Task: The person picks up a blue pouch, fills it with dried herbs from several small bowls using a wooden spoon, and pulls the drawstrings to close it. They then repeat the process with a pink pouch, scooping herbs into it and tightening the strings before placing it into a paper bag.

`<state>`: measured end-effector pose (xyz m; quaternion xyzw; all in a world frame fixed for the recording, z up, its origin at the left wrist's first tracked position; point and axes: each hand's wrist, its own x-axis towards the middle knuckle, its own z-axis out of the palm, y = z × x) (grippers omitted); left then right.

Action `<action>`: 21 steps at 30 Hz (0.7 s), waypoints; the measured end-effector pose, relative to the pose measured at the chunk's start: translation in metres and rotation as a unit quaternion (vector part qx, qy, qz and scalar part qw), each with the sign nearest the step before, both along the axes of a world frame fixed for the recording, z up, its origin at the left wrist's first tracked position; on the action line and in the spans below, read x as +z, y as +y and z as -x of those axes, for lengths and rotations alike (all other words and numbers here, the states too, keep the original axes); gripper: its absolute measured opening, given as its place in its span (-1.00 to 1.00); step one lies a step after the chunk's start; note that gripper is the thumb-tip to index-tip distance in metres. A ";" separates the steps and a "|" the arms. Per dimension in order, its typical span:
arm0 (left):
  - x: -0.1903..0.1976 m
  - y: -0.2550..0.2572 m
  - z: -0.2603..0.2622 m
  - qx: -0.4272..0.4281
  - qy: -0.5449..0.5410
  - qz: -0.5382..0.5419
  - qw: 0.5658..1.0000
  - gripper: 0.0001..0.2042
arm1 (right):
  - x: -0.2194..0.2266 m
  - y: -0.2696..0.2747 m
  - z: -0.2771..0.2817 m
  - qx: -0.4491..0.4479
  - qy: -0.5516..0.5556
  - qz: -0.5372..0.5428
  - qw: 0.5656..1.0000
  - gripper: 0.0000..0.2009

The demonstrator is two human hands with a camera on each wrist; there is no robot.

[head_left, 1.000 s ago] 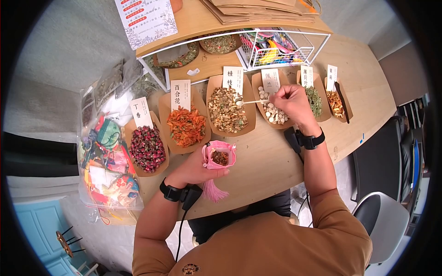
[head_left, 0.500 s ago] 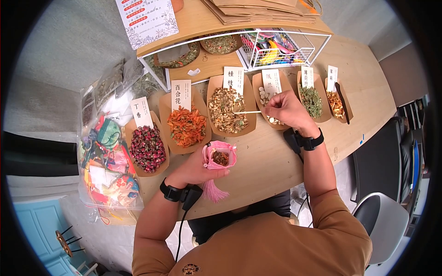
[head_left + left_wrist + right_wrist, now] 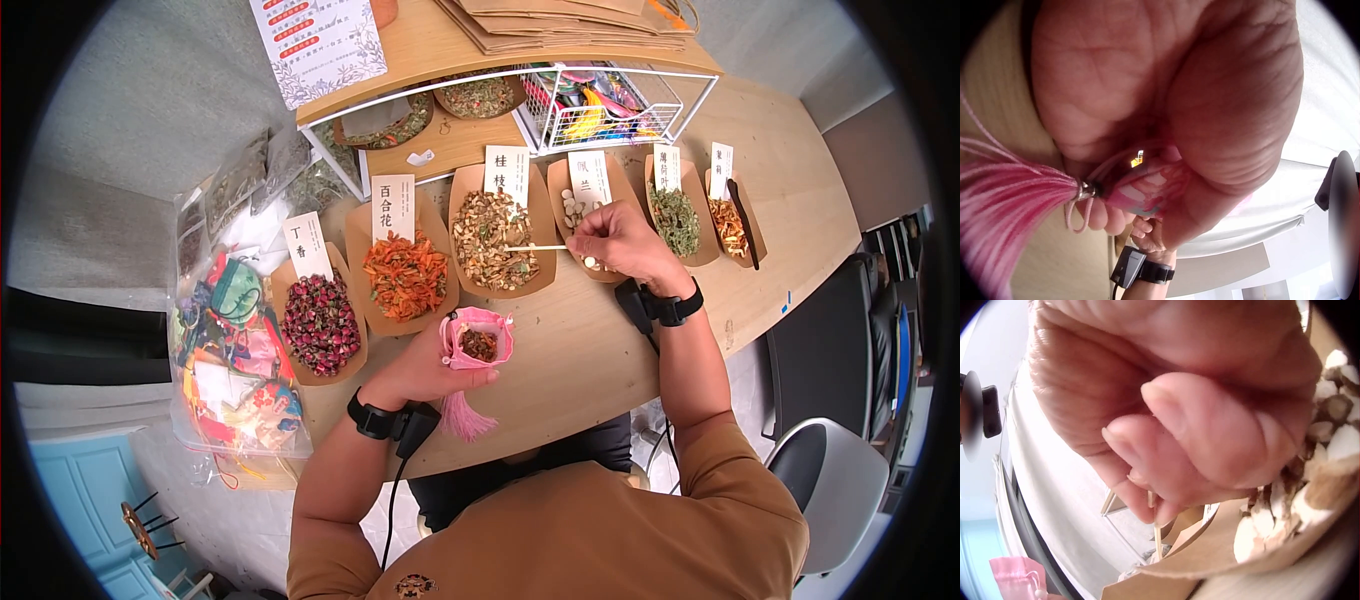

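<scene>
My left hand (image 3: 425, 368) grips a small pink drawstring pouch (image 3: 478, 338) upright on the wooden table (image 3: 600, 340), its mouth open with dried bits inside and a pink tassel (image 3: 462, 415) hanging below. In the left wrist view the fingers curl round the pouch (image 3: 1144, 187) and the tassel (image 3: 1004, 212). My right hand (image 3: 622, 240) pinches a thin wooden spoon (image 3: 535, 247), its bowl over the tray of mixed brown and green herbs (image 3: 492, 240). The hand lies over the tray of white slices (image 3: 575, 205). Up close, my fingertips (image 3: 1147, 487) pinch the stick (image 3: 1156, 534).
Paper trays in a row hold rosebuds (image 3: 320, 320), orange petals (image 3: 403, 275), green leaves (image 3: 677, 218) and orange bits (image 3: 730, 225), each with a label card. A bag of coloured pouches (image 3: 235, 370) lies at left. A white wire shelf (image 3: 600, 100) stands behind.
My right hand moved left and nearer from the white-slice tray, carrying the spoon's bowl down over the mixed herb tray. The left hand and pouch stayed put.
</scene>
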<state>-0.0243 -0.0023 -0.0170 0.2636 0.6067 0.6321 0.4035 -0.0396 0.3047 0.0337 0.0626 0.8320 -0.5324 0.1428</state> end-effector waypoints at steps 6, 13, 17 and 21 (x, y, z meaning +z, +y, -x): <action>0.001 0.000 0.001 -0.001 -0.003 0.003 1.000 -0.49 | 0.002 -0.001 0.000 0.006 -0.011 0.010 1.000 -0.77; 0.001 0.000 0.000 0.003 -0.006 0.002 1.000 -0.49 | 0.003 -0.003 0.000 -0.006 -0.027 0.051 0.998 -0.77; 0.000 0.000 0.000 -0.001 -0.008 0.002 1.000 -0.48 | 0.001 -0.002 0.000 -0.018 -0.036 0.067 0.997 -0.77; 0.002 0.000 0.001 -0.004 -0.004 0.005 1.000 -0.48 | 0.000 -0.001 0.001 -0.022 -0.034 0.077 0.996 -0.77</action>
